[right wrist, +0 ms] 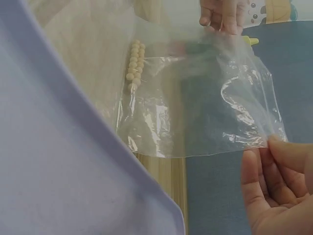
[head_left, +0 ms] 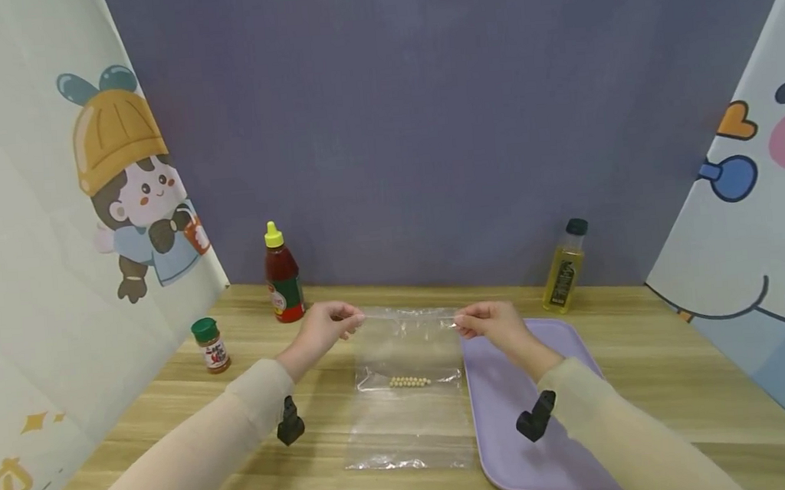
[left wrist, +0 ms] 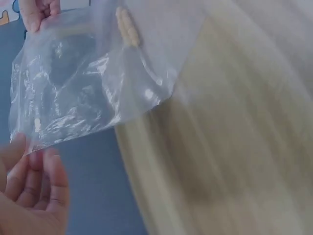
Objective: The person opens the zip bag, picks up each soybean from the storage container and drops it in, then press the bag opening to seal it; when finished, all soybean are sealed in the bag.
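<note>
A clear plastic zip bag (head_left: pixel 408 351) is stretched between both hands, its upper part lifted and its lower part flat on the table. My left hand (head_left: pixel 330 327) pinches the bag's top left corner between thumb and fingers. At the top right corner, my right hand (head_left: pixel 496 325) pinches it the same way. Small round cream-coloured balls (head_left: pixel 409 381) lie in rows in the fold across the bag's middle. From the right wrist view, these balls (right wrist: pixel 135 63) sit in two neat lines inside the clear film.
A lilac tray (head_left: pixel 519 450) lies right of the bag, under the right forearm. At the back left stand a red sauce bottle (head_left: pixel 284 280) with a yellow cap and a green-lidded spice jar (head_left: pixel 210 345). An oil bottle (head_left: pixel 564 270) stands at the back right by the wall.
</note>
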A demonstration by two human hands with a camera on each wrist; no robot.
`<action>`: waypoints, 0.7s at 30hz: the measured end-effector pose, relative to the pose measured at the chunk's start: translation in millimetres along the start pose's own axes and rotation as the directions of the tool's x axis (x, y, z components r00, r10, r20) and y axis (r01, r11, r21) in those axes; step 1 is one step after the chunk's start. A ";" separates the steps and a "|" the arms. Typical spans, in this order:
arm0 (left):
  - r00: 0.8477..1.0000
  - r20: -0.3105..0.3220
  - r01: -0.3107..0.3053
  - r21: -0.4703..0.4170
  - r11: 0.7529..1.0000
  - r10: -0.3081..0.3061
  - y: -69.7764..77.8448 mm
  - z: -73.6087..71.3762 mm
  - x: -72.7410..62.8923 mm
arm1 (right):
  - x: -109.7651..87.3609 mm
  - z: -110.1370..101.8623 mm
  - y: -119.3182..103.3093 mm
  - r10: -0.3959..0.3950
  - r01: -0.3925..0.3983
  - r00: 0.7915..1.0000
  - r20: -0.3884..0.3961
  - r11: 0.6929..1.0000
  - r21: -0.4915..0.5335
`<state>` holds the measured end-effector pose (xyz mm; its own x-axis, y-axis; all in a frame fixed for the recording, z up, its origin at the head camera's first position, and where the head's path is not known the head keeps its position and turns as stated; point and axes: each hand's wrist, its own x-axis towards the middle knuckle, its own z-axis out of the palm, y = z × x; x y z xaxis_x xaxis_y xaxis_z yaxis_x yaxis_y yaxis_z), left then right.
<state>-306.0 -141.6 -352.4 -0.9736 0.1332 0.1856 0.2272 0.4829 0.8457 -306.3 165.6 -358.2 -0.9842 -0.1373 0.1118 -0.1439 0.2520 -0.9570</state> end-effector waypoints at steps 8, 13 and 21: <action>0.988 0.105 -0.150 0.405 0.902 0.117 26.3 -1.5 2.4 | -3.3 3.5 2.4 -0.008 0.008 1.000 0.001 1.000 0.021; 0.966 0.177 -0.251 0.466 0.848 0.189 57.7 14.5 11.0 | -3.3 5.9 2.5 0.007 -0.007 1.000 -0.002 1.000 0.021; 0.926 0.294 -0.338 0.365 0.867 0.237 77.2 52.2 17.8 | -4.2 10.4 3.5 0.015 -0.015 1.000 0.016 1.000 0.020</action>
<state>-304.6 -56.7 -309.9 -0.8407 0.4925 0.2252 0.5348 0.6899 0.4879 -301.5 157.1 -364.8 -0.9844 -0.1492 0.0930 -0.1265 0.2345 -0.9638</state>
